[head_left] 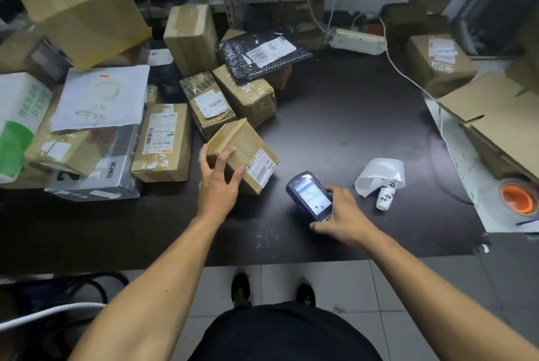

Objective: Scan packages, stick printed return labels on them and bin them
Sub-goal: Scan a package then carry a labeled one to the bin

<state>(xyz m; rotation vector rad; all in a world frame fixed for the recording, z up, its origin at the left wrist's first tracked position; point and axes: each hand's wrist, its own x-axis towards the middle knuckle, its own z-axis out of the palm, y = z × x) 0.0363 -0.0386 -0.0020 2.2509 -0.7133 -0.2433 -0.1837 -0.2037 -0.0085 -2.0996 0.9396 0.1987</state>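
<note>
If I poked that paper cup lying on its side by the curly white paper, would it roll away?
Probably a little. The paper cup lies on its side on the smooth dark table, so it could roll, likely curving because cups taper. It looks thin and light, so a poke may also dent it. The curled label strip against it might stop it.

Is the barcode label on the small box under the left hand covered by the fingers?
No, the left hand grips the small box at its near-left end, and its barcode label lies uncovered beside the fingers.
</note>
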